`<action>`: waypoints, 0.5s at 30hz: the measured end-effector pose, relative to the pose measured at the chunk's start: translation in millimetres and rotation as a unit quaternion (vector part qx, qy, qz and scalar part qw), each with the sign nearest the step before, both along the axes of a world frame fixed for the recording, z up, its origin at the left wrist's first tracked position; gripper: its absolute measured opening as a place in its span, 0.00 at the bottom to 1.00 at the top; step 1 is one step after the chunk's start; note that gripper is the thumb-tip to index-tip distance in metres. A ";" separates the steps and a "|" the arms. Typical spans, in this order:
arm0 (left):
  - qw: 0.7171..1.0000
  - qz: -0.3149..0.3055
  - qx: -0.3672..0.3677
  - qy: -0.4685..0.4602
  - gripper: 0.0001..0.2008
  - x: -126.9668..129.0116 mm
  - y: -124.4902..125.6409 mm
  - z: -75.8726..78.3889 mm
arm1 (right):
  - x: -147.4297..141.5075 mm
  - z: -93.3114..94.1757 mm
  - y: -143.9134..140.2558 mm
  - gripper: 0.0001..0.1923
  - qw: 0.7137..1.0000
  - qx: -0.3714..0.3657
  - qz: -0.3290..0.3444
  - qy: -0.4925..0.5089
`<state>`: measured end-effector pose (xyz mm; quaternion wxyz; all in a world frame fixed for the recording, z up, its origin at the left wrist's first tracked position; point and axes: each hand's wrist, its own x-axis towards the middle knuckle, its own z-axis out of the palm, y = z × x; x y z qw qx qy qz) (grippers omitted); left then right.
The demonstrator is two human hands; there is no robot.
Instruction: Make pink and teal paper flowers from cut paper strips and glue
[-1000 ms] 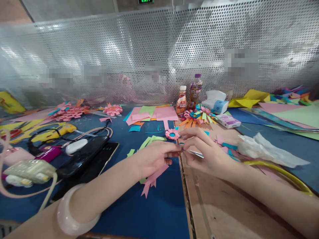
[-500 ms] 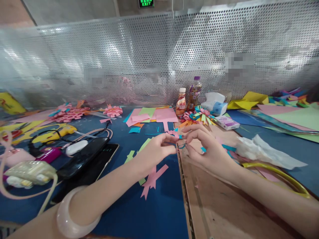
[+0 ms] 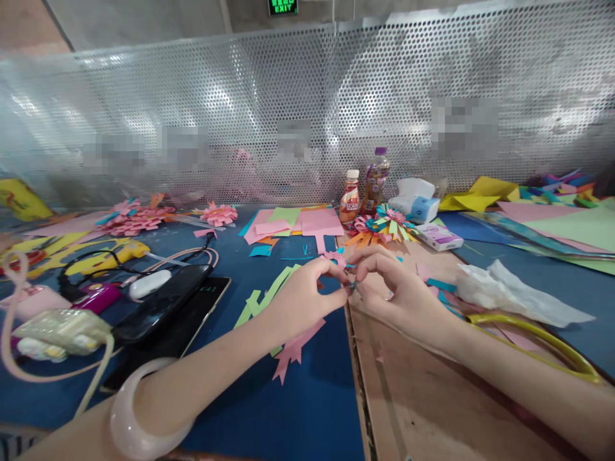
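My left hand [image 3: 310, 288] and my right hand [image 3: 401, 291] meet over the seam between the blue and the wooden tabletop. Their fingertips pinch a narrow teal-blue paper strip [image 3: 354, 284] between them, mostly hidden by the fingers. Just behind the fingertips is a small pink paper flower [image 3: 335, 257]. Light-green paper strips [image 3: 254, 302] lie left of my left hand, and pink notched paper strips [image 3: 293, 354] lie below it, partly covered by the wrist.
Two phones [image 3: 218, 291], cables and a yellow glue gun [image 3: 115, 253] crowd the left. Behind my hands stand two drink bottles [image 3: 350, 200], paper flowers [image 3: 391, 221] and stacked coloured paper [image 3: 321, 222]. Crumpled tissue [image 3: 516, 294] and a yellow curved handle [image 3: 538, 333] lie right.
My hands have drawn closer together, fingertips now meeting around the teal strip, which showed as a small curve between them before. The left hand has shifted slightly right and down.
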<state>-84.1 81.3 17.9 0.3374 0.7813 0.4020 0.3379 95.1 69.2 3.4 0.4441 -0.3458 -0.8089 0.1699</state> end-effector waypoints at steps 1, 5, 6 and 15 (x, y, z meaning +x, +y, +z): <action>1.000 0.000 0.005 0.004 0.05 0.0 -0.6 0.7 | 0.0 0.0 -0.1 0.07 1.000 0.003 0.000 -0.002; 1.000 0.006 0.005 0.009 0.04 0.3 -2.1 2.9 | 1.1 -0.8 0.3 0.06 1.000 0.014 -0.012 -0.004; 1.000 0.008 0.004 0.010 0.04 0.4 -2.2 3.3 | 1.4 -1.5 0.7 0.06 1.000 0.014 -0.016 -0.004; 1.000 0.007 0.014 0.022 0.04 -0.7 -2.1 4.1 | 2.3 -11.1 3.6 0.09 0.999 -0.027 -0.023 0.008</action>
